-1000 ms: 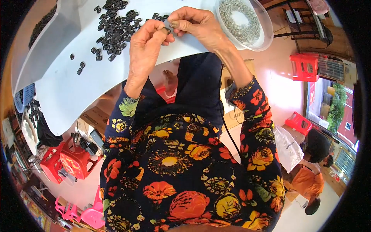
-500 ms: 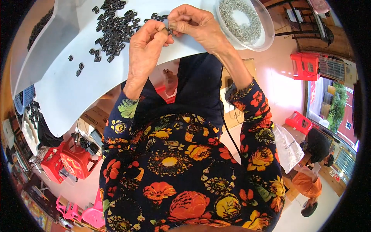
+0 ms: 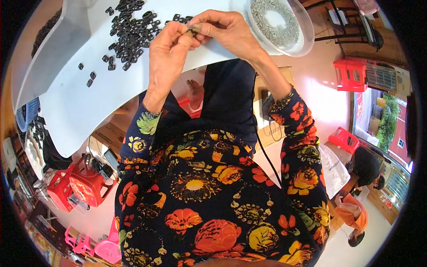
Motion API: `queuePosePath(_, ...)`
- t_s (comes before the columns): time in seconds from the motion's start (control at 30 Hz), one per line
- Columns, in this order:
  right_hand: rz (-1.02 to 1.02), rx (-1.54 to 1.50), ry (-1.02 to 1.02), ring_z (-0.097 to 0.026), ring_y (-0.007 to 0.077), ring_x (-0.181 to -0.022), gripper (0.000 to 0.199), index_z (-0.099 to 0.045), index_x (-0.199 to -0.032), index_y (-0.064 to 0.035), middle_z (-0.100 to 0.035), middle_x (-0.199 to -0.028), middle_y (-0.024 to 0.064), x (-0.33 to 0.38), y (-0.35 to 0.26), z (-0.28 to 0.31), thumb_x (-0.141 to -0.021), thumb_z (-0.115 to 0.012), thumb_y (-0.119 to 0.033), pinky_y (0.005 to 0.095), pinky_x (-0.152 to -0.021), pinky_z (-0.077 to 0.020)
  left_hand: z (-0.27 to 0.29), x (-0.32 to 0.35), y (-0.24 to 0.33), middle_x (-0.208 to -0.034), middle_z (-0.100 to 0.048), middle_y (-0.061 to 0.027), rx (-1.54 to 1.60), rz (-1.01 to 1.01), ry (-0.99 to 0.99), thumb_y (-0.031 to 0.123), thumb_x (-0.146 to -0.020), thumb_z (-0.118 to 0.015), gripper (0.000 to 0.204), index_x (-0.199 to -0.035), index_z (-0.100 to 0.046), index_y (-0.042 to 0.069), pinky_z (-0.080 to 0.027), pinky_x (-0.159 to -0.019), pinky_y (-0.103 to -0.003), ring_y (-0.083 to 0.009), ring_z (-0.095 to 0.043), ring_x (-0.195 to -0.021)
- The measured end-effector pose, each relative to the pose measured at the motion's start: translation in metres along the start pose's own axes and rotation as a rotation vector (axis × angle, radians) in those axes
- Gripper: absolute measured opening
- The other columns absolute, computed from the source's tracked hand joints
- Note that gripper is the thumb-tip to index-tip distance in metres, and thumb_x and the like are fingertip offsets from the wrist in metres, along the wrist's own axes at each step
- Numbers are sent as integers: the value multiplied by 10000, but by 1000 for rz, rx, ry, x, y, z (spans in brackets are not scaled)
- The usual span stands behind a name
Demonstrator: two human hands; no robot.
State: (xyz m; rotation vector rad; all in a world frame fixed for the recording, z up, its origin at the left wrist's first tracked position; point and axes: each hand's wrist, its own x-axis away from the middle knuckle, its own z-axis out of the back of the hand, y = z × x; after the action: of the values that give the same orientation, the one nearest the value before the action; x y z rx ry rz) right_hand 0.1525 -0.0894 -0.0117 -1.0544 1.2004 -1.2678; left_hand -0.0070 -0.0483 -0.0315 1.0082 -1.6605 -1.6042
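Above the table's near edge, my left hand (image 3: 170,46) is closed in a pinch around a small black plastic piece (image 3: 193,32). The fingertips of my right hand (image 3: 229,33) press together against the same piece from the other side. Whatever else the right fingers hold is hidden or too small to name. Beyond my left hand lies a loose pile of similar black pieces (image 3: 133,33), each with holes in it. To the right of my right hand, a clear round tub (image 3: 307,35) holds many small silvery metal parts (image 3: 271,20), heaped in a ring.
The white table (image 3: 66,102) curves across the upper left, with a few stray black pieces (image 3: 91,79) on it. Red plastic stools (image 3: 91,184) stand on the floor at left, another red stool (image 3: 349,75) at right. A person in orange (image 3: 356,211) is at the lower right.
My right hand has shifted slightly left, its fingertips closer to those of my left hand at the black piece. The left hand stays nearly in place.
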Motion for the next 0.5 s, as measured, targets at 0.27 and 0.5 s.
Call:
queuePosePath(0.27,14,57,-29,-514,44,-603,151,-657,-891,-2,-592,-674,-12,-2,2,2,-884,-612,-146,191,-545,-419,1,2,-1,-794,-643,-40,80,30,-30,39,-880,-520,23,-867,-537,30,-476,-685,-218,-80,-598,-748)
queuePosePath(0.5,80,45,103,-478,36,-546,147,-653,-827,-7,-574,-615,-18,3,5,-14,-874,-621,-142,196,-499,-403,0,3,2,-770,-633,-37,65,-16,-4,50,-882,-526,38,-853,-526,26,-492,-690,-231,-90,-614,-740)
